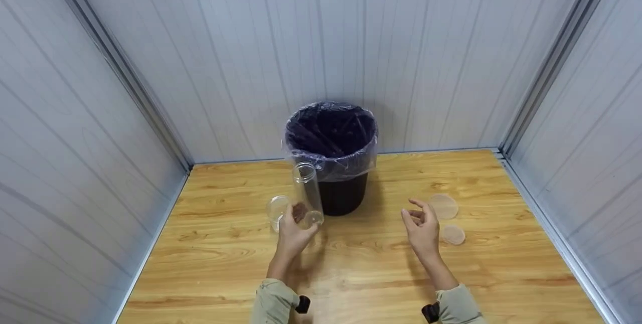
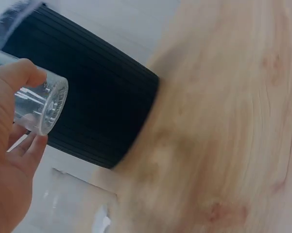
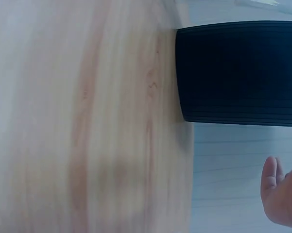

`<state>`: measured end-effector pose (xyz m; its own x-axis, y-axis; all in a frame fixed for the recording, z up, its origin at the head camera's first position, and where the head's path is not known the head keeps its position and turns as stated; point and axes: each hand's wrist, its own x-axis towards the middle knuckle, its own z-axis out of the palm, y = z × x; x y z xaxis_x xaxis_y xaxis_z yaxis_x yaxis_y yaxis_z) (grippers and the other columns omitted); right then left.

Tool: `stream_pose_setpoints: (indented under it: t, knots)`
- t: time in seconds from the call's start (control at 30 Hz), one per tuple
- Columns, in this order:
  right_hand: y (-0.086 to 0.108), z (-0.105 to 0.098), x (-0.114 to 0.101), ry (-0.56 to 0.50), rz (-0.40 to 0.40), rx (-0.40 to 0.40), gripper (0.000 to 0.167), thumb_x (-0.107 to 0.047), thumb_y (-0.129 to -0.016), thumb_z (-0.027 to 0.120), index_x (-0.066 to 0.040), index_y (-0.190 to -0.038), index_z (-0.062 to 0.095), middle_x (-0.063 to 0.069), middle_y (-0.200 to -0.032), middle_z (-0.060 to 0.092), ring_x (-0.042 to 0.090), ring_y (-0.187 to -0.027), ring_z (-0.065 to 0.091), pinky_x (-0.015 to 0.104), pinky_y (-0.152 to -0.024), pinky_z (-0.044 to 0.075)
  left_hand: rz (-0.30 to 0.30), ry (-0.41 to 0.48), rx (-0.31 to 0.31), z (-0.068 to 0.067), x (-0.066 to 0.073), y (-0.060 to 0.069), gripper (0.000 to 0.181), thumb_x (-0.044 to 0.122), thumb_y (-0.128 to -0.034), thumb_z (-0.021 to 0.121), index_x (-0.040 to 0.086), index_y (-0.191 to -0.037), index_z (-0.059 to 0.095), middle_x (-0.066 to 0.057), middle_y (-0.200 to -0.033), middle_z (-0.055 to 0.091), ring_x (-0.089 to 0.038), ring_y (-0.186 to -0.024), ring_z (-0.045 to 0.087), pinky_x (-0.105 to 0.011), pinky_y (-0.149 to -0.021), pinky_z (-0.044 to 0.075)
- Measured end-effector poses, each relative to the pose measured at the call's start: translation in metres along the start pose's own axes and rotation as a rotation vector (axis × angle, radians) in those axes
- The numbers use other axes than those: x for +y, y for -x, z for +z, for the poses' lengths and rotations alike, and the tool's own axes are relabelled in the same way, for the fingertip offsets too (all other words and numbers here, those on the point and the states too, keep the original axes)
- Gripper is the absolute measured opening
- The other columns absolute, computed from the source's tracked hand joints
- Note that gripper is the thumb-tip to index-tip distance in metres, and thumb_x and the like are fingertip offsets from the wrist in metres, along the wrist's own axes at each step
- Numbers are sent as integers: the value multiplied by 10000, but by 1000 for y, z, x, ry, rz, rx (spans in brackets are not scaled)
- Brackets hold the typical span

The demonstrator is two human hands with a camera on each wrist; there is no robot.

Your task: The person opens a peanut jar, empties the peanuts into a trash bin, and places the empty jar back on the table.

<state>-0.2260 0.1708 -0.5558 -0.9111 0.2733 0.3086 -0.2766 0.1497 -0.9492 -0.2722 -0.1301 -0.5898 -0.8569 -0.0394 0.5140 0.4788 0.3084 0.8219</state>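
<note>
My left hand [image 1: 295, 233] grips a tall, clear plastic jar [image 1: 309, 191] near its base. The jar is tilted, its rim leaning toward the bin. In the left wrist view, thumb and fingers wrap its lower end, and the round base [image 2: 54, 106] shows. Just left of that hand stands a wider clear jar [image 1: 277, 207], partly hidden by the fingers. My right hand [image 1: 424, 231] hovers over the table with fingers loosely bent, holding nothing. Beside it, to the right, lie a larger round translucent lid [image 1: 445, 206] and a smaller one [image 1: 454, 234].
A black trash bin [image 1: 346, 197] lined with a translucent bag [image 1: 358, 161] stands at the table's back, directly behind the tall jar. White panel walls [image 1: 341, 38] enclose the wooden table [image 1: 225, 264] at the back and both sides.
</note>
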Motion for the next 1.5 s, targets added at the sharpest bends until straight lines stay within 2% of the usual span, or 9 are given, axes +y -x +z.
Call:
stream_pose_setpoints:
  t: [0.13,0.33,0.53,0.73,0.87,1.0,1.23,1.4,1.5]
  knots:
    - [5,-1,4,3,12,-7,313,-16,-929,632,71,-1223,566,192,-1163,529,312,-934,605,216,-719,537,22,-47,-33,9,-28,-7,600,-37,-646,841,-85,-1125,483,-251,-1002,599,-372,-942,626,-437,-852,546]
    - [17,0,7,32,22,-8,274,1,-916,645,73,-1175,595,198,-989,633,317,-844,638,212,-672,527,54,-118,-99,20,-47,-8,628,-32,-639,827,-75,-1177,507,-243,-1049,609,-370,-965,619,-468,-845,539]
    - [28,-1,11,41,56,-36,272,-8,-918,646,68,-1175,596,200,-947,650,248,-793,638,223,-655,516,-20,-200,-117,25,-56,1,635,9,-638,822,-42,-1199,529,-154,-1089,618,-313,-996,597,-444,-884,509]
    - [30,-3,13,15,60,-58,265,-5,-921,641,78,-1168,594,228,-910,653,149,-746,629,235,-631,515,-72,-183,-150,26,-69,11,600,-37,-624,784,-45,-1161,517,-147,-1056,585,-305,-989,578,-439,-871,515]
    - [32,-4,14,-5,75,-72,260,-2,-927,631,82,-1170,589,195,-896,658,143,-752,635,281,-656,535,-90,-131,-154,27,-74,16,555,-51,-643,794,-35,-1121,514,-146,-1028,562,-312,-973,579,-434,-861,527]
    - [37,-7,16,3,98,-90,252,9,-930,621,86,-1167,584,205,-923,640,143,-755,633,269,-662,532,-102,-129,-160,29,-74,22,540,-32,-658,797,-24,-1113,506,-148,-1025,559,-321,-983,580,-446,-872,522]
    - [34,-8,13,26,122,-87,233,-2,-932,623,70,-1153,601,183,-890,657,132,-741,629,232,-640,508,-94,-122,-149,33,-74,19,560,-40,-659,804,-24,-1132,504,-155,-1042,567,-340,-1012,585,-454,-900,513]
    - [37,-17,11,51,114,-73,223,-3,-932,623,62,-1145,610,172,-873,660,136,-746,625,231,-648,506,-70,-75,-129,36,-76,29,712,-72,-623,784,-67,-1250,447,-202,-1094,555,-371,-1043,572,-486,-920,497]
    - [38,-21,10,49,90,-51,224,7,-928,623,73,-1142,606,185,-893,655,141,-741,625,225,-637,506,-25,-59,-89,36,-73,39,896,-81,-613,771,-69,-1398,339,-253,-1236,503,-396,-1144,517,-523,-978,450]
